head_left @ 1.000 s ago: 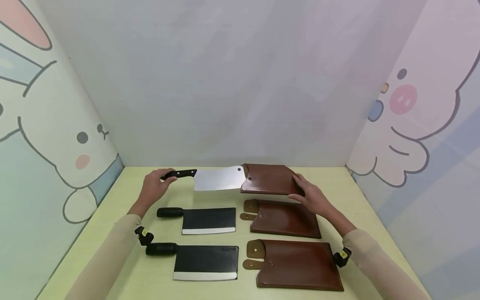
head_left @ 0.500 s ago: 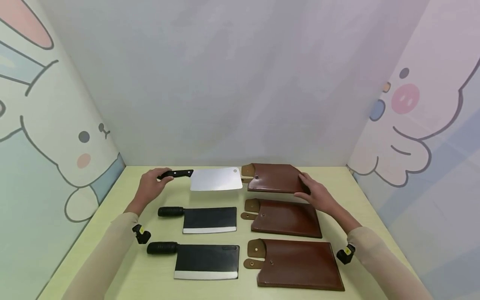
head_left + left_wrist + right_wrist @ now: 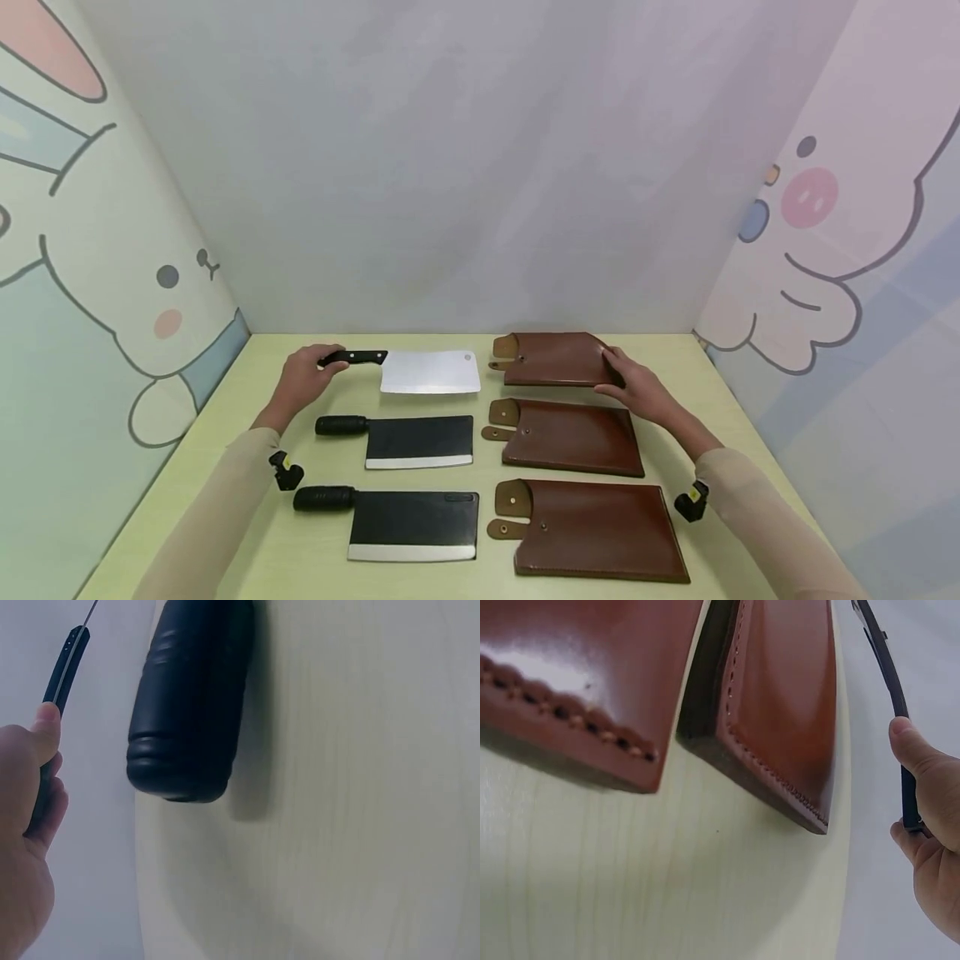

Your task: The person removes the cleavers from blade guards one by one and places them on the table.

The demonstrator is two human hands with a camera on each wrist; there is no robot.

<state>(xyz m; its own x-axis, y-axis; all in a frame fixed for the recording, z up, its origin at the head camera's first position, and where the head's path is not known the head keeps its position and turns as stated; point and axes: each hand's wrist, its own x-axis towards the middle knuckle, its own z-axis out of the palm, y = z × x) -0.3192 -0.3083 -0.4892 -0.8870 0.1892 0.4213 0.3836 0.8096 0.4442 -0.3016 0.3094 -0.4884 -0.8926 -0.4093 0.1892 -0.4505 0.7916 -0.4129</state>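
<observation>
My left hand (image 3: 303,375) grips the black riveted handle of a silver cleaver (image 3: 430,372) at the back of the table. In the left wrist view the thumb lies along that handle (image 3: 64,675). To the right, my right hand (image 3: 636,383) pinches the closed end of a brown leather knife sheath (image 3: 561,358), whose tan flap and strap point left. The blade tip and the sheath mouth are apart, with a narrow gap between them. In the right wrist view the held sheath (image 3: 887,667) appears edge-on between thumb and fingers.
Two dark-bladed cleavers lie nearer on the left, a middle one (image 3: 420,440) and a front one (image 3: 414,523). Beside them lie two more brown sheaths, a middle one (image 3: 573,435) and a larger front one (image 3: 603,529). A pale wall (image 3: 465,167) rises behind the table.
The cleaver's tip was at the sheath's mouth a second ago; now they are apart. The sheath has moved right and the cleaver slightly left, and both have come lower.
</observation>
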